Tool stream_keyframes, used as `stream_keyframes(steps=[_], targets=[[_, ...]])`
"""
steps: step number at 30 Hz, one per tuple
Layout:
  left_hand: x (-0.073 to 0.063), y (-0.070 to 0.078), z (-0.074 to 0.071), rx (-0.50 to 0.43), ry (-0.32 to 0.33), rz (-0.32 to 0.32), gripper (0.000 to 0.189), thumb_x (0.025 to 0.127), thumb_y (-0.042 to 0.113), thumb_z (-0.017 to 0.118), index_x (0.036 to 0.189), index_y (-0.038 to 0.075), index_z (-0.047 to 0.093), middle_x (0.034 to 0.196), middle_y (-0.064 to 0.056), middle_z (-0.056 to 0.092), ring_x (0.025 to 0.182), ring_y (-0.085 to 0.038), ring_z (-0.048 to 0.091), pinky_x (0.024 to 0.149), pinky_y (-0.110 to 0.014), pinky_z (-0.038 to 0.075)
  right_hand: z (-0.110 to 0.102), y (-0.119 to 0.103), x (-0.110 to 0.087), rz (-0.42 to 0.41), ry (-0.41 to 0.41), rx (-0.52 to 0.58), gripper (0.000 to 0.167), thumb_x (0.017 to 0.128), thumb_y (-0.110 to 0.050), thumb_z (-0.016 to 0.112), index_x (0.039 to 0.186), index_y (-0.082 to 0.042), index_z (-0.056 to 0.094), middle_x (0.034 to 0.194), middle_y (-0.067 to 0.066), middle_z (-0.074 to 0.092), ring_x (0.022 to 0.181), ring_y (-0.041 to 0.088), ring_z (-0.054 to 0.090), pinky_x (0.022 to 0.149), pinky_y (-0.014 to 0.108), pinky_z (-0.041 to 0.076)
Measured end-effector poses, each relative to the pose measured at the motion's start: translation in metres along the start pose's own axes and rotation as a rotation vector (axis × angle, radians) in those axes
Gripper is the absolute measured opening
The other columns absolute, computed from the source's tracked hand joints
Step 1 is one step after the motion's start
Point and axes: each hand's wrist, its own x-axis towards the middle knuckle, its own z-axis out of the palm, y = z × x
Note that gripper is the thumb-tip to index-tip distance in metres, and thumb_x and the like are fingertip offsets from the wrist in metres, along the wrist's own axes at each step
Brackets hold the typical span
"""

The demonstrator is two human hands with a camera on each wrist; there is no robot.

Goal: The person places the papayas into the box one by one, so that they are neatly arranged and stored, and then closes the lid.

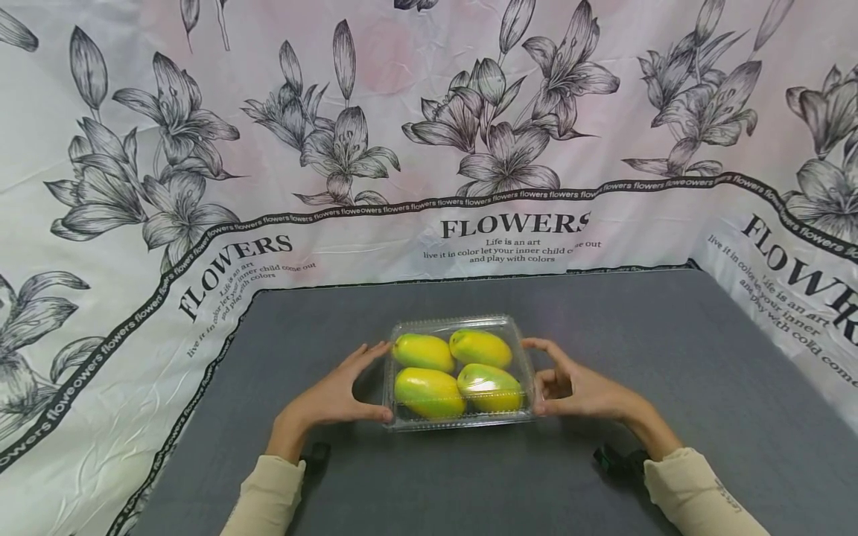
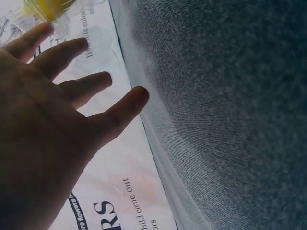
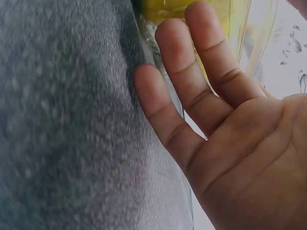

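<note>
A clear plastic box (image 1: 442,424) with its lid over it holds several yellow-green mangoes (image 1: 429,393) in the middle of the grey table. Against the box's left side rest the thumb and index fingertips of my left hand (image 1: 338,391). The left wrist view shows its other fingers spread, nearly straight, beside the box. My right hand (image 1: 583,391) touches the right side, thumb near the front corner and index finger farther back. In the right wrist view, its relaxed fingers (image 3: 175,45) overlap the box, where a yellow mango (image 3: 168,7) shows. Neither palm meets the box.
Grey cloth covers the table (image 1: 469,484). Behind it and along both sides hangs a white curtain (image 1: 375,246) printed with lilies and lettering. Dark bands (image 1: 617,461) sit at the wrists, next to beige sleeves (image 1: 268,495).
</note>
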Motion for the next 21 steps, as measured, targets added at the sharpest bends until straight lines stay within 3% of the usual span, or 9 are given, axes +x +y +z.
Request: stream_keyframes(steps=[8,14,21], targets=[[-0.0003,-0.0007,-0.0006,-0.021,-0.05,-0.03,0.111,0.075,0.052,0.087,0.162,0.044,0.018,0.172,-0.008,0.014,0.159,-0.04,0.007,0.117,-0.075,0.021,0.007,-0.0022,0.0,0.044,-0.033,0.044,0.096,0.098,-0.004,0.065,0.16,-0.019,-0.007,0.088,0.005,0.065,0.08,0.016,0.064,0.078,0.036,0.059],[0.0006,0.0016,0.001,-0.048,-0.06,-0.004,0.115,0.074,0.048,0.089,0.163,0.037,0.017,0.172,-0.001,0.016,0.159,-0.033,0.016,0.121,-0.067,0.024,0.0086,-0.005,-0.0028,0.042,-0.052,0.088,0.096,0.1,-0.004,0.061,0.161,-0.019,-0.012,0.09,0.015,0.066,0.081,0.021,0.066,0.078,0.037,0.058],[0.0004,0.0038,0.0041,-0.098,-0.067,0.039,0.114,0.079,0.042,0.088,0.164,0.029,0.014,0.171,-0.003,0.019,0.156,-0.033,0.027,0.122,-0.063,0.026,0.0096,-0.0081,-0.0057,0.047,-0.072,0.128,0.095,0.103,-0.005,0.056,0.162,-0.023,-0.017,0.087,0.011,0.064,0.082,0.025,0.067,0.079,0.04,0.059]])
